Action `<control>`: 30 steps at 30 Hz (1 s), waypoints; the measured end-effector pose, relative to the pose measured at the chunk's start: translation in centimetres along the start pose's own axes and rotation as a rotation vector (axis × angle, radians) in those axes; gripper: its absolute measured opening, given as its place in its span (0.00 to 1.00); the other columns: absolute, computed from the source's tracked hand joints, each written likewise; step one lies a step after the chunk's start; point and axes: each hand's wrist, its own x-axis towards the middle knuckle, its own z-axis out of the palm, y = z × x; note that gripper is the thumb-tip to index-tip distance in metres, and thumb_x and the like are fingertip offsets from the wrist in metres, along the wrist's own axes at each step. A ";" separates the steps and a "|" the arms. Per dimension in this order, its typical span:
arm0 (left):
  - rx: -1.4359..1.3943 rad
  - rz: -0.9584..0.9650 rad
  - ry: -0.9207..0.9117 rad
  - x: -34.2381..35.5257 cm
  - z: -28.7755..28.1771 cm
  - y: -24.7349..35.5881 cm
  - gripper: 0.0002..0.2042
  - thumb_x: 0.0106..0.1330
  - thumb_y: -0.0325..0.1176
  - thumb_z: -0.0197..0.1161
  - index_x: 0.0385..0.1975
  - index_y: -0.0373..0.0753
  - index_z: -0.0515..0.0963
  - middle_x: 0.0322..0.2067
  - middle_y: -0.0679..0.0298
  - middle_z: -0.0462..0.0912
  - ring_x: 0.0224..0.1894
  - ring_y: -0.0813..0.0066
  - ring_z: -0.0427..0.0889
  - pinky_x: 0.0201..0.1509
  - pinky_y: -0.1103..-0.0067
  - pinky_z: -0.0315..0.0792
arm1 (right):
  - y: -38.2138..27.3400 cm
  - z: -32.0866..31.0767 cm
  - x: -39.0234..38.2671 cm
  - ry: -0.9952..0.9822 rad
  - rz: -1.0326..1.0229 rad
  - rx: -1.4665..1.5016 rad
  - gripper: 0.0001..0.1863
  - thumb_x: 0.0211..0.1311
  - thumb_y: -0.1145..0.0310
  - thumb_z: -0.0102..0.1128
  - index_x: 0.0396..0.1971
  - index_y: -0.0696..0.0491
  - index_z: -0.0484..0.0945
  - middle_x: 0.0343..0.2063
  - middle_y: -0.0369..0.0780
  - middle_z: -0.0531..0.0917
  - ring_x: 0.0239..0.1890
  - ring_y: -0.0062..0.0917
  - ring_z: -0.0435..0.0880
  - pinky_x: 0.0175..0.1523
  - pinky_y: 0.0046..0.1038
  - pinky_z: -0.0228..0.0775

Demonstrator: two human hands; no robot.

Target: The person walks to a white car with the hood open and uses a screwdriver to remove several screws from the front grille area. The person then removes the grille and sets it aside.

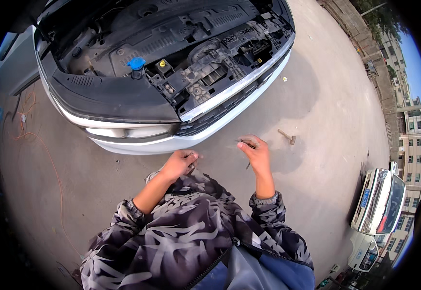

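I stand in front of a white car (138,137) with its bonnet up and the engine bay (171,43) exposed. My left hand (179,163) is closed around a small dark tool or part that pokes out beside my thumb. My right hand (255,150) is raised a little higher, with its fingers pinched on a thin dark metal piece. Both hands hover just below the car's front bumper, about a hand's width apart. What each small piece is cannot be made out.
A hammer (287,137) lies on the concrete to the right of my right hand. A blue cap (136,63) and a yellow cap (162,63) show in the engine bay. An orange cable (51,159) trails over the ground at left. Parked white cars (379,200) stand at right.
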 end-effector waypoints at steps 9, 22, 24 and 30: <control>-0.131 0.098 0.109 3.6 -2.3 2.1 0.11 0.70 0.34 0.51 0.38 0.33 0.78 0.21 0.72 0.71 0.17 0.88 0.58 0.19 0.88 0.53 | -3.8 9.6 17.2 -0.261 -0.684 -0.690 0.11 0.49 0.71 0.65 0.35 0.54 0.81 0.30 0.45 0.82 0.32 0.42 0.80 0.37 0.34 0.72; -0.368 0.223 0.356 6.1 3.9 4.0 0.12 0.69 0.33 0.51 0.42 0.32 0.77 0.22 0.71 0.70 0.16 0.87 0.59 0.18 0.87 0.52 | -5.3 10.0 23.2 -0.794 -1.129 -1.039 0.09 0.52 0.70 0.59 0.35 0.52 0.78 0.27 0.41 0.77 0.29 0.40 0.81 0.32 0.39 0.73; -0.406 0.231 0.390 7.4 5.6 3.6 0.12 0.69 0.34 0.51 0.42 0.33 0.78 0.21 0.71 0.70 0.16 0.88 0.59 0.17 0.87 0.52 | -5.0 9.6 23.8 -0.846 -1.185 -1.001 0.09 0.52 0.73 0.57 0.35 0.53 0.77 0.27 0.41 0.76 0.29 0.40 0.81 0.32 0.39 0.73; -0.421 0.204 0.468 10.2 10.4 2.3 0.12 0.70 0.35 0.50 0.41 0.35 0.79 0.22 0.74 0.70 0.18 0.88 0.60 0.19 0.88 0.55 | -4.7 10.2 24.7 -0.873 -1.301 -0.848 0.08 0.50 0.76 0.53 0.32 0.53 0.76 0.26 0.40 0.76 0.27 0.39 0.81 0.29 0.37 0.73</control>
